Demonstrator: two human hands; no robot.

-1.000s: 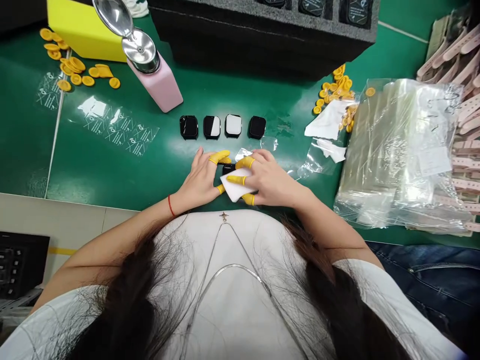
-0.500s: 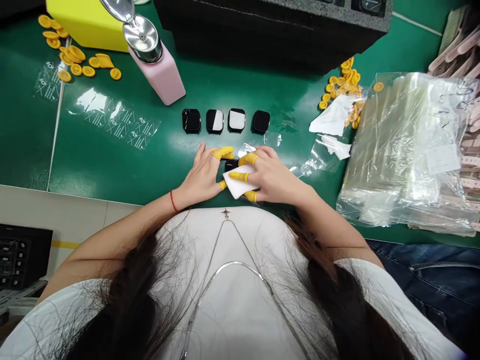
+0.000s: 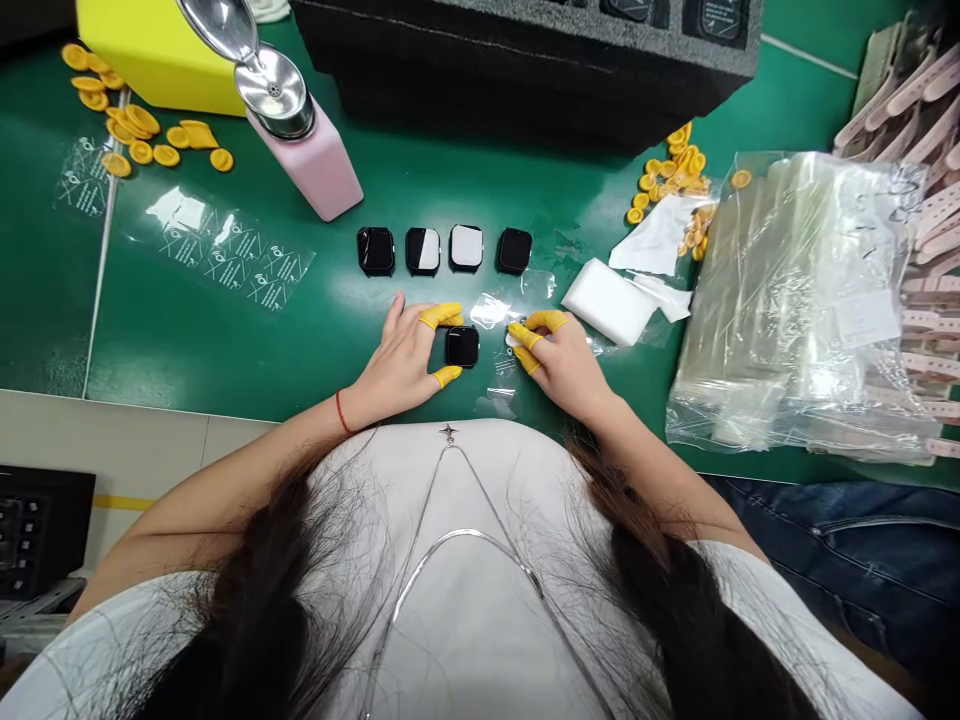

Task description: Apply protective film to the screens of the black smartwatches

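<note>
Yellow finger cots cover several fingertips of both hands. Between the thumb and index finger of my left hand (image 3: 409,350) is a black smartwatch body (image 3: 462,347), gripped at its edges with the screen facing up. My right hand (image 3: 559,355) pinches a small white piece (image 3: 512,340) just to the right of the watch; its exact kind is hidden by the fingers. Clear film pieces (image 3: 491,310) lie under and around that hand. Beyond my right hand rests a white sponge block (image 3: 611,300). A row of several watches (image 3: 424,250) lies above, two with white on their screens.
At the upper left stand a pink pump bottle (image 3: 311,165) with its lid up and a yellow box (image 3: 165,60). A black foam block (image 3: 487,90) spans the back. Loose finger cots (image 3: 142,122), printed film (image 3: 225,250) and plastic bags (image 3: 795,310) lie around.
My right hand has put the sponge down on the right and come back to pinch a small white piece. The watch in my left hand is now uncovered. The view has shifted slightly.
</note>
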